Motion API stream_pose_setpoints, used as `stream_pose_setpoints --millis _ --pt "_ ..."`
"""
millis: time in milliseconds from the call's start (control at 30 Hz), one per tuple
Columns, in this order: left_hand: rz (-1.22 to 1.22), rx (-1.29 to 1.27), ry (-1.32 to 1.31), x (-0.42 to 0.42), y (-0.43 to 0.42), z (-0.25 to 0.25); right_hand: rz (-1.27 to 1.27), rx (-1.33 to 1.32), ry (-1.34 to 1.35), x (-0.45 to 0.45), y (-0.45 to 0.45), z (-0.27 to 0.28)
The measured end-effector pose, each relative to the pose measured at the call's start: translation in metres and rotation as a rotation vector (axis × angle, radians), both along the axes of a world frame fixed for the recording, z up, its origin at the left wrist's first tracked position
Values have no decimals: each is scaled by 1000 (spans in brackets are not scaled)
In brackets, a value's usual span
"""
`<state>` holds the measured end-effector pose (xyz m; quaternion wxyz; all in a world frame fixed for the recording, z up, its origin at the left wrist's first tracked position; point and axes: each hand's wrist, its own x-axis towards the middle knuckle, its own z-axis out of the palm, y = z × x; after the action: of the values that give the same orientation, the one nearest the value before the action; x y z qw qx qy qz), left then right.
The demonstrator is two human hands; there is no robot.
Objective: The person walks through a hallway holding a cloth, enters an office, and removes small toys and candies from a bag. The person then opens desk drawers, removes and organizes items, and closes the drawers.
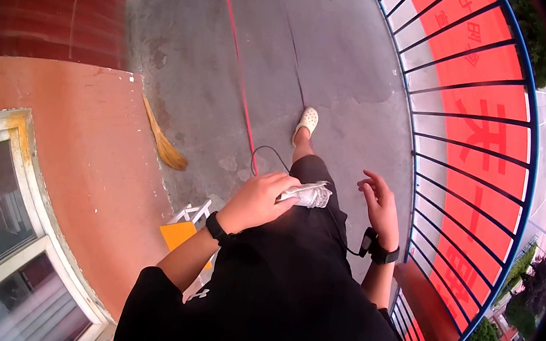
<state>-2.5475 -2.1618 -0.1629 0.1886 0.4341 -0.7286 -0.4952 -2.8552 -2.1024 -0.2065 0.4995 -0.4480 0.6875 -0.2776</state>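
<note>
Grey floor (356, 42) is bounded on one side by an orange-brown wall (102, 131) and on the other by a blue railing (533, 160), behind which a red banner (519, 107) is hung. Beside the wall, a broom (171, 154) can be seen. A crinkled plastic packet (314, 196) is pinched between the thumb and fingers of the left hand (258, 200), above the lap. By the right hand (382, 211), raised near the railing with fingers loosely parted, nothing is held. Gripping the packet can be judged done; it has not been set down, and whether it has been opened cannot be told.
</note>
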Motion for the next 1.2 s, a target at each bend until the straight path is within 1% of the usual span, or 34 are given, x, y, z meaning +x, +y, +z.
stream_pose_setpoints --millis 67,100,133,167,200,233,300,333,367,400,467,533,633,667,733,800,867,933,967,1067,1133,1200 --pt "-3 69 -32 -24 -50 -1 -43 -20 -52 -15 -77 -32" --pt "31 22 -59 -32 -85 -2 11 -71 -19 -18 -127 -50" --pt "43 0 -78 -36 -108 6 121 -177 63 -16 -178 -52" --pt "89 -1 -71 -46 -115 15 206 -227 118 -10 -229 -34" --pt "93 64 -84 -46 -120 30 310 -365 162 -6 -280 -21" --pt "120 96 -92 -40 -137 40 356 -435 154 2 -327 -3" --pt "211 18 -68 -31 -195 36 405 -486 122 20 -411 35" --pt "265 -24 -59 -21 -210 32 429 -499 94 31 -446 50" --pt "311 -36 -54 -11 -217 34 460 -547 115 40 -477 64" --pt "386 9 -74 -1 -233 30 486 -577 138 45 -504 73" --pt "504 65 -36 18 -270 24 486 -576 138 59 -547 76" --pt "543 68 -5 40 -311 16 453 -564 122 74 -575 60" --pt "586 -1 47 71 -391 -3 418 -320 113 91 -597 26" --pt "586 -20 53 86 -420 -2 425 -279 154 93 -604 11" --pt "515 -49 56 112 -491 9 384 -223 209 96 -610 -5" --pt "470 -75 65 133 -548 20 325 -98 107 99 -626 -4" --pt "386 -107 71 158 -616 25 285 -60 71 95 -660 -3" --pt "378 -125 9 176 -675 31 225 -83 228 103 -701 7" --pt "367 -140 -7 179 -702 32 201 -96 248 107 -724 15" --pt "327 -140 -24 176 -772 18 136 -86 -7 112 -788 10" --pt "343 -138 -45 159 -818 7 142 -61 -60 112 -841 0" --pt "345 -149 -128 136 -859 -2 218 -92 55 111 -905 -24"
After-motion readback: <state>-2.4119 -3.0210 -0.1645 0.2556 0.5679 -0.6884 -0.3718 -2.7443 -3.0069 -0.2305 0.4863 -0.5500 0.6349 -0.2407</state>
